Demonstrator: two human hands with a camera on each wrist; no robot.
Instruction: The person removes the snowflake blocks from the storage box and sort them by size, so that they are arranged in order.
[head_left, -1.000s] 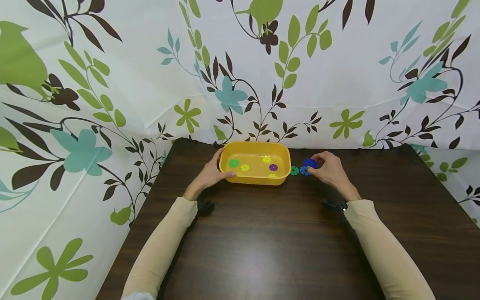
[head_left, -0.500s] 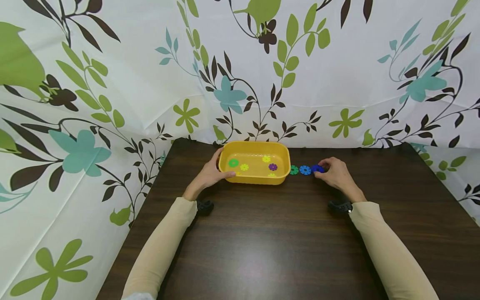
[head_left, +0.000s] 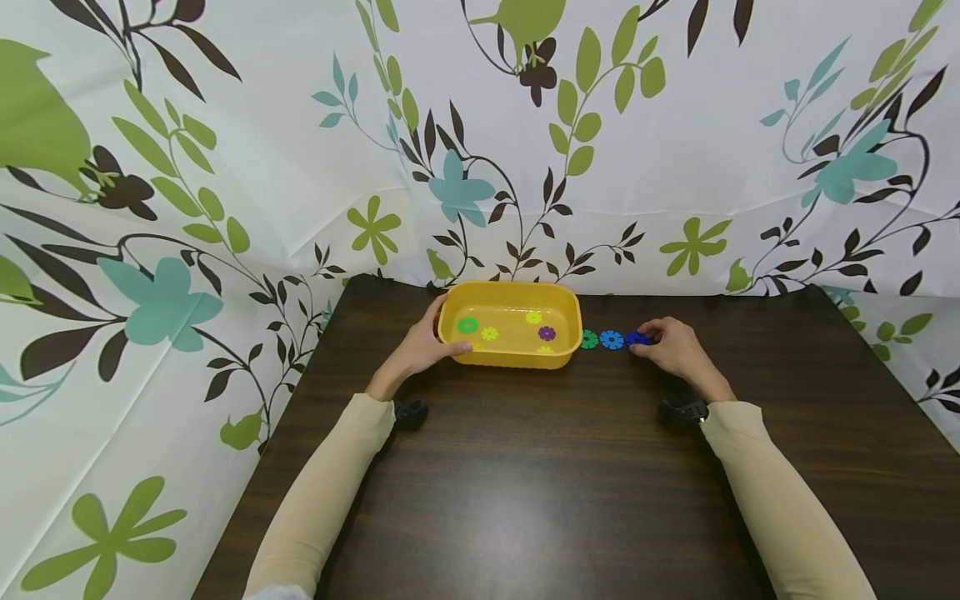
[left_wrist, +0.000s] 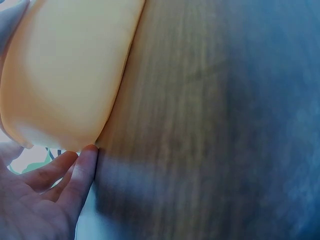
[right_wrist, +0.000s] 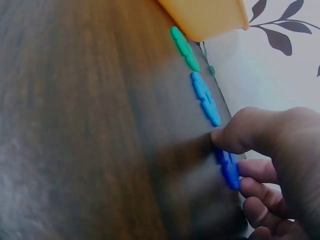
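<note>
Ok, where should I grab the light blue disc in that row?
Probably pinch the light blue disc by its near and far edges, coming from above: it lies flat, with the green disc and dark blue disc flanking it left and right.

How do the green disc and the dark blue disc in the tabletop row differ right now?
Contact: the right hand holds the dark blue disc between thumb and fingers; no hand touches the green disc.
Place: the green disc is next to the yellow tub; the dark blue disc is farthest from it, past the light blue disc.
Shared: both have notched edges.
</note>
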